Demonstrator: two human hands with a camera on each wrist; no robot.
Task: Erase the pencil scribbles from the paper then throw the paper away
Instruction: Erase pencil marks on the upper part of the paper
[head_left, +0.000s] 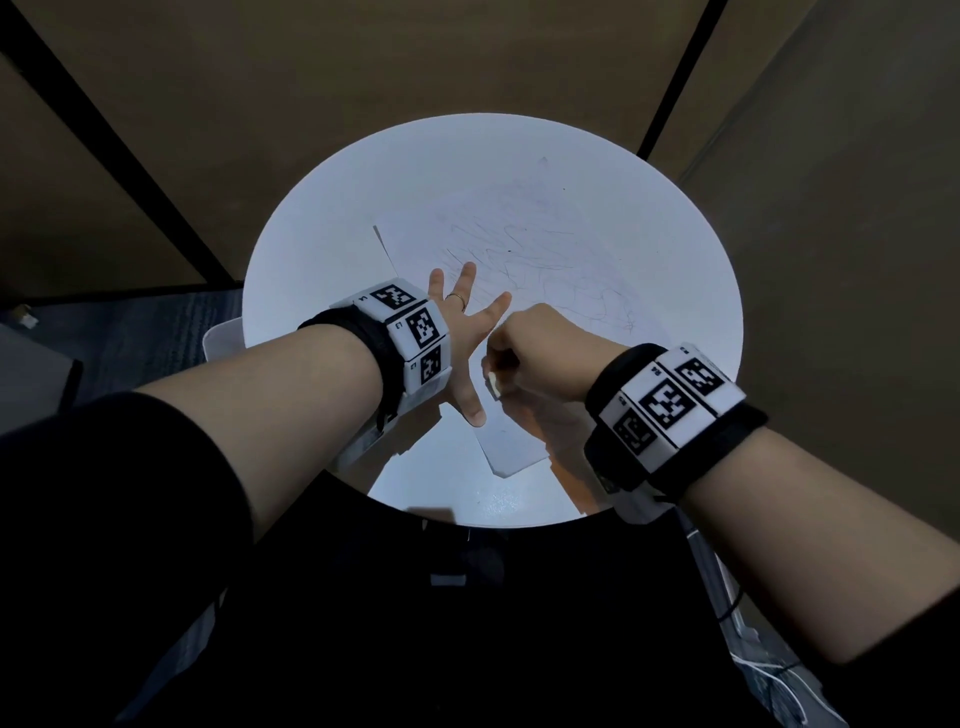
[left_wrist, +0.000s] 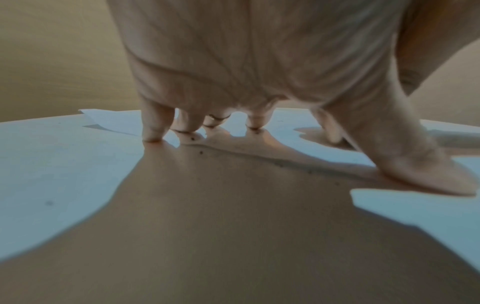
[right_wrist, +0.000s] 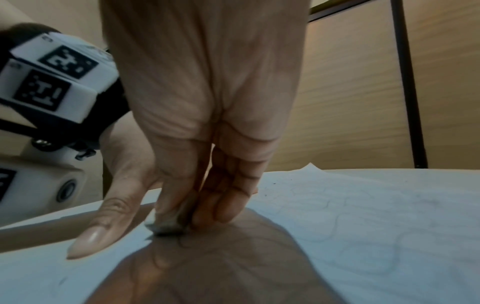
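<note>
A white sheet of paper (head_left: 519, 249) with faint pencil scribbles (head_left: 582, 291) lies on the round white table (head_left: 322, 228). My left hand (head_left: 467, 332) is spread flat on the paper's near left part, fingers straight and pressing it down (left_wrist: 153, 133). My right hand (head_left: 535, 353) is curled round a small white eraser (head_left: 492, 385), just right of the left thumb. In the right wrist view the eraser (right_wrist: 166, 226) touches the paper (right_wrist: 363, 216) on a scribble line. Dark eraser crumbs (left_wrist: 285, 164) lie on the sheet.
The table's near edge (head_left: 467, 519) is close to my body. A white bin rim (head_left: 223, 338) shows below the table's left side. Brown wall panels with a black frame (head_left: 675, 78) stand behind. Cables (head_left: 769, 670) hang at the lower right.
</note>
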